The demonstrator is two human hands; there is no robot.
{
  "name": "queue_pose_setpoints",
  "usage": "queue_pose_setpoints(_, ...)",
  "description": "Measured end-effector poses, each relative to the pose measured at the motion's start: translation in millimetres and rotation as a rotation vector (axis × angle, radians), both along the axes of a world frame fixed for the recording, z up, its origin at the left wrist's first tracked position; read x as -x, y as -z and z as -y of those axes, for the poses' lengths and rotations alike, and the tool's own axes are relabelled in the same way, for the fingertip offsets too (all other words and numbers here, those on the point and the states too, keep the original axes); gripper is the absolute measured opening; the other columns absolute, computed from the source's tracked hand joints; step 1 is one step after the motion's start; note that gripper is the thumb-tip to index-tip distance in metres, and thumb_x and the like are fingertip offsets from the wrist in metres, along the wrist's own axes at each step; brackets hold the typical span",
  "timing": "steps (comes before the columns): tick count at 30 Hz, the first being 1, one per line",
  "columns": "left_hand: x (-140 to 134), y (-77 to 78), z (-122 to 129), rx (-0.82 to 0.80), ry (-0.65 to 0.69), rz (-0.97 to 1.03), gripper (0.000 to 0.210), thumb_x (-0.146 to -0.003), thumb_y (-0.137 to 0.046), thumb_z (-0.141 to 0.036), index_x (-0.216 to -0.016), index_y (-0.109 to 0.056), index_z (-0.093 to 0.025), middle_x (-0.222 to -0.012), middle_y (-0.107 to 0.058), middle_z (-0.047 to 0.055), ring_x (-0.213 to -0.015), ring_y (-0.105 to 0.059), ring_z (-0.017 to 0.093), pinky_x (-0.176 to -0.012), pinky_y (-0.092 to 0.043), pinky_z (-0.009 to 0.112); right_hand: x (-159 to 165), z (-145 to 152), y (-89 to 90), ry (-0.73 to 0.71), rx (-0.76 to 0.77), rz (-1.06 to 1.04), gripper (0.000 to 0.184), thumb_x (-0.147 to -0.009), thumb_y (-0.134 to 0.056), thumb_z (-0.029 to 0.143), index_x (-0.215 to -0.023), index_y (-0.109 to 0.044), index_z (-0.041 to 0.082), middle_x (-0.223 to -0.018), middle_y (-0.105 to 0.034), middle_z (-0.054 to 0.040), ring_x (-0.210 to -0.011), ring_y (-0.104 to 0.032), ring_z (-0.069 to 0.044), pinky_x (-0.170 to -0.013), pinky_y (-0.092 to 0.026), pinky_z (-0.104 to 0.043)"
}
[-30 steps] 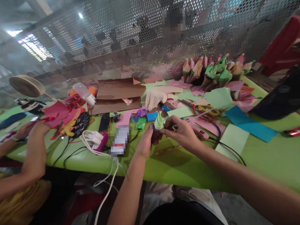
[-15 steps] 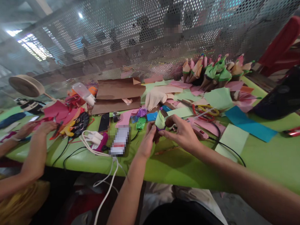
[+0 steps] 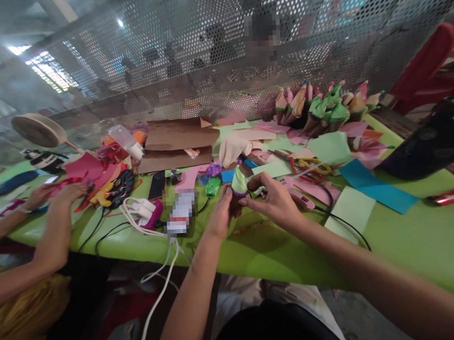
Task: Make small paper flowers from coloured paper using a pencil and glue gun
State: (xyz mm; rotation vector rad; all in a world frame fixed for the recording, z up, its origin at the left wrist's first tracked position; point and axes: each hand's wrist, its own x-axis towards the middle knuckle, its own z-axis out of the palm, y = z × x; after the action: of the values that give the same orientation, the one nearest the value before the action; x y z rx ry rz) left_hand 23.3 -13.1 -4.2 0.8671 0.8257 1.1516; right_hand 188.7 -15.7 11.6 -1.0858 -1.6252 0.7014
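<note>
A small craft ice cream cone [image 3: 239, 180], with a pale green swirl and a purple band round its rim, stands nearly upright over the table's front half. My left hand [image 3: 222, 213] is closed round its lower part, which the fingers mostly hide. From the right, my right hand [image 3: 275, 198] has thumb and forefinger bent against the purple rim. Just behind the hands lie small bundles in purple [image 3: 214, 169] and green wrap [image 3: 212, 186], and a blue piece [image 3: 229, 176].
Finished-looking craft cones [image 3: 327, 105] cluster at the back right. Scissors [image 3: 313, 167], a pink glue gun [image 3: 301, 201] with a black cord, and coloured sheets [image 3: 378, 186] lie to the right. A phone [image 3: 181, 212] on a white cable lies left. A co-worker's hands [image 3: 68, 193] handle pink material.
The cone has turned and shifted slightly left in my hands, showing more of its green swirl. My right hand stays at the rim.
</note>
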Motion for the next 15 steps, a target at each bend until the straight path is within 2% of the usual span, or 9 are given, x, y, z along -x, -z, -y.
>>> queue_pose_setpoints(2, -0.1, -1.9, -1.6, 0.048, 0.004, 0.035, 0.060, -0.071, -0.085, -0.069, -0.096, -0.059, -0.021, -0.070, -0.057, -0.006, -0.053, -0.043, 0.007, -0.047, -0.028, 0.020, 1.1, -2.2, 3.3, -0.028, 0.031, -0.061, 0.037, -0.078, -0.080, 0.051, -0.086, -0.054, 0.025, -0.085, -0.068, -0.0021, -0.079, -0.062, -0.022, -0.072, -0.045, -0.034)
queue_pose_setpoints(9, 1.0, -4.7, -4.4, 0.090, 0.026, 0.045, 0.050, -0.084, -0.077, -0.065, -0.095, -0.062, -0.018, -0.069, -0.062, -0.003, -0.047, -0.039, 0.005, -0.043, -0.022, 0.019, 1.8, -7.1, 5.5, -0.190, 0.152, -0.270, 0.026, -0.078, -0.079, 0.041, -0.084, -0.060, 0.024, -0.079, -0.065, 0.0006, -0.076, -0.062, -0.019, -0.073, -0.049, -0.033)
queue_pose_setpoints(13, 2.1, -6.9, -3.8, 0.132, 0.063, 0.038, 0.051, -0.087, -0.071, -0.068, -0.094, -0.063, -0.018, -0.069, -0.062, -0.002, -0.047, -0.040, 0.007, -0.043, -0.024, 0.020, 0.5, -8.3, 5.2, -0.187, 0.161, -0.289, 0.026, -0.078, -0.079, 0.042, -0.084, -0.062, 0.023, -0.078, -0.066, 0.0004, -0.074, -0.061, -0.018, -0.073, -0.050, -0.034)
queue_pose_setpoints(15, 3.1, -7.8, -2.5, 0.131, 0.099, 0.046, 0.055, -0.084, -0.071, -0.072, -0.094, -0.064, -0.018, -0.068, -0.061, -0.002, -0.047, -0.039, 0.007, -0.043, -0.024, 0.020, 0.0, -9.1, 5.7, -0.182, 0.159, -0.292, 0.027, -0.078, -0.080, 0.044, -0.084, -0.063, 0.023, -0.077, -0.066, 0.0002, -0.073, -0.061, -0.018, -0.072, -0.050, -0.034)
